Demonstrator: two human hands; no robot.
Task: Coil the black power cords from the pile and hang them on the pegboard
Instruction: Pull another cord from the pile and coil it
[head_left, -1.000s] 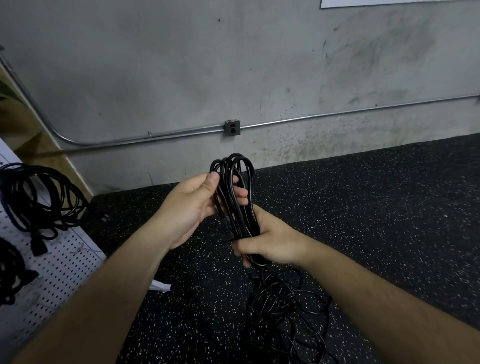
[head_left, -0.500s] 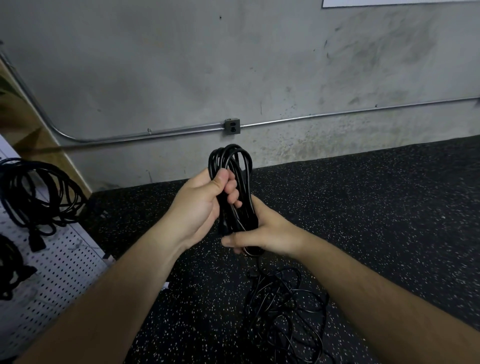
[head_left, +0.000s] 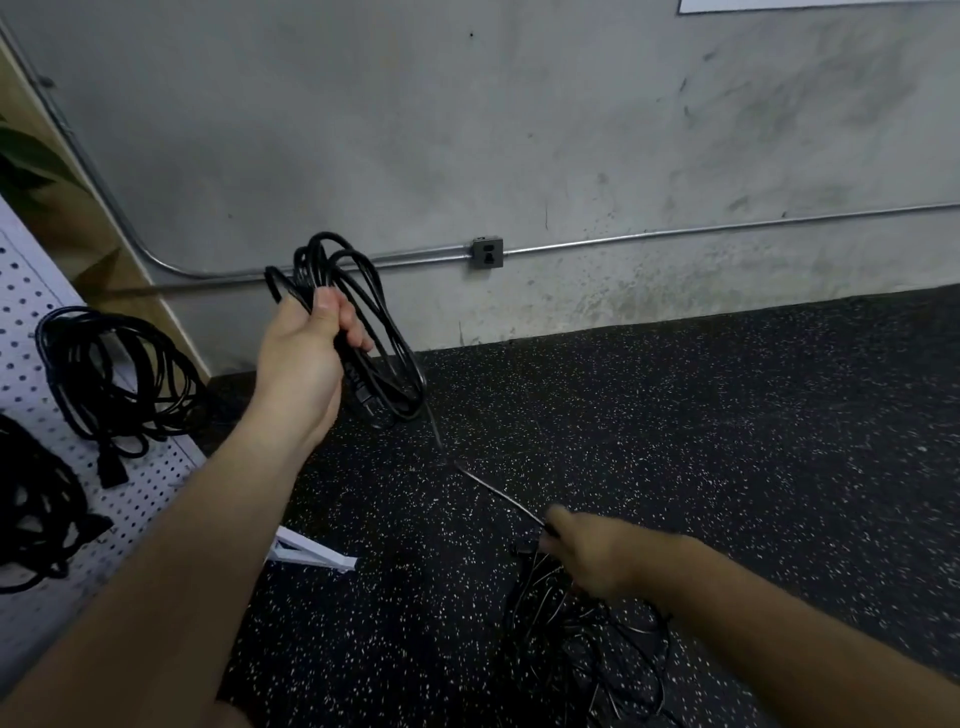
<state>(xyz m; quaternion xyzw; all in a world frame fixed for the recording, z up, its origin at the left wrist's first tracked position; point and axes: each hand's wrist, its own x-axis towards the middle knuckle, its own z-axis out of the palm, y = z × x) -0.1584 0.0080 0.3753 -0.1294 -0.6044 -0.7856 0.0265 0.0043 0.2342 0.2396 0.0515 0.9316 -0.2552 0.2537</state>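
Pegboard: white, perforated, at my far left edge, leaning back from the floor.
Hung cords: I count one black coil on the board with its plug dangling, and a second dark bundle below it, cut off by the frame.
Left hand: raised in front of the wall; fingers and thumb are wrapped tight round the gathered loops.
White bracket: lying on the floor under the left forearm.
Black power cord: its coiled part is in the left hand, loops standing above the fist and hanging below it, a plug among them. One strand runs taut down and right to the other hand.
Outlet box: grey, on the concrete wall, fed by a metal conduit.
Right hand: low, blurred; as far as I can make out it is closed round the taut strand.
Pile: loose black cords tangled on the floor, just under the right hand.
Floor: black rubber, white-flecked.
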